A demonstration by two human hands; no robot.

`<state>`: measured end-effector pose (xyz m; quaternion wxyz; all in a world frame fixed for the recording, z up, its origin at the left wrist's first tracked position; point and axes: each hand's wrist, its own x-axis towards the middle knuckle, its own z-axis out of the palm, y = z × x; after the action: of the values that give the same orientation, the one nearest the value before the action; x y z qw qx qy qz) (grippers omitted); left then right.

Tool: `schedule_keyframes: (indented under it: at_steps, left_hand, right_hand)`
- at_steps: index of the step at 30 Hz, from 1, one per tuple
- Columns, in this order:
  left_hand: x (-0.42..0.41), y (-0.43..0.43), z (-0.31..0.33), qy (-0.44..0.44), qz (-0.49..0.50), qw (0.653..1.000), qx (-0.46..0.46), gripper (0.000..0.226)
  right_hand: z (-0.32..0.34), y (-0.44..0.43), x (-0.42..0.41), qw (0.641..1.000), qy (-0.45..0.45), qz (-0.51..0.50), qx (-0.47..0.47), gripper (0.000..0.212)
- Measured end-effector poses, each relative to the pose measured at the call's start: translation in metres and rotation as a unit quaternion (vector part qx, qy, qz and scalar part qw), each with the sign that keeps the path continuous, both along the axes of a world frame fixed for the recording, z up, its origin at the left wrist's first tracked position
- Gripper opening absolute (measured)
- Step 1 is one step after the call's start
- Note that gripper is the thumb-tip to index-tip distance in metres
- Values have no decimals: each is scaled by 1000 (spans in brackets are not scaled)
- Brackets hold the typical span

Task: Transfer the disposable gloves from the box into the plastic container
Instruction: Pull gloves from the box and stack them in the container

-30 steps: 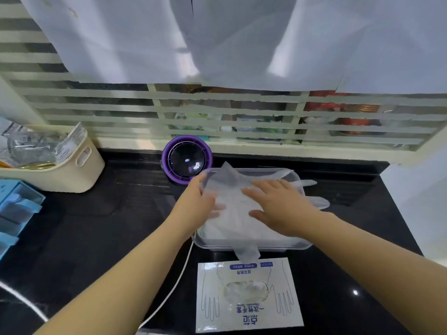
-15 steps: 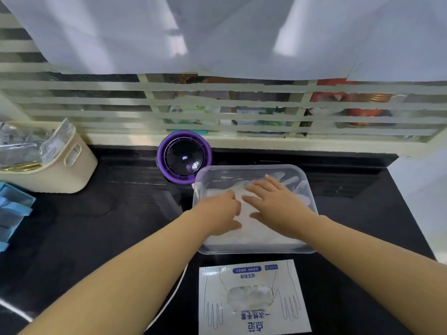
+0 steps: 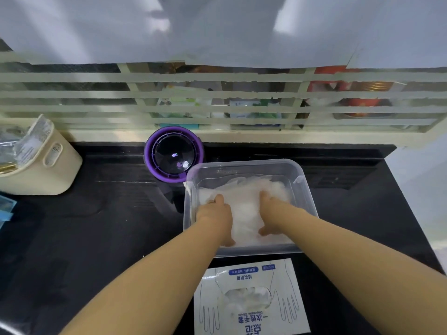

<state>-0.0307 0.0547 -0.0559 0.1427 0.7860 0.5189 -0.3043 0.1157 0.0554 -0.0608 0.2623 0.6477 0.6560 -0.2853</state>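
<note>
Clear plastic container (image 3: 244, 163); filmy gloves (image 3: 244, 204); glossy black counter (image 3: 108, 238).

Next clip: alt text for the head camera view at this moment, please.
The left hand and right hand press a pile of clear disposable gloves down inside a transparent plastic container on a black counter. The glove box lies flat nearer the camera, gloves showing through its opening; a round purple device and a cream basket sit further back.

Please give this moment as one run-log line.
left hand: presses gloves | right hand: presses gloves | gloves: in container | box: not empty
</note>
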Motion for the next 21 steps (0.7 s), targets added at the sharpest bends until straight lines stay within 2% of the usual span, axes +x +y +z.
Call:
schedule_keyframes:
  at_steps: [5, 8, 10, 15, 18, 21]
  left_hand:
    - [1, -1, -6, 3, 20, 1000, -3, 81]
    - [1, -2, -1, -3, 17, 1000, -23, 81]
    - [-1, -2, 6, 0, 2, 999, -34, 75]
    - [-4, -6, 33, -8, -43, 998, -41, 47]
    - [-9, -14, 44, -31, -54, 998, -24, 38]
    - [-17, -20, 57, -80, -43, 996, 13, 42]
  right_hand:
    - [4, -2, -5, 999, -20, 31, -25, 102]
    - [41, -4, 0, 997, -12, 69, -41, 73]
    - [66, -6, 7, 996, -9, 93, -17, 54]
    - [112, -23, 16, 988, -12, 115, 98, 36]
    - [129, -41, 11, 978, 46, 118, 166, 36]
    - [138, -63, -4, 967, 132, 138, 171, 28]
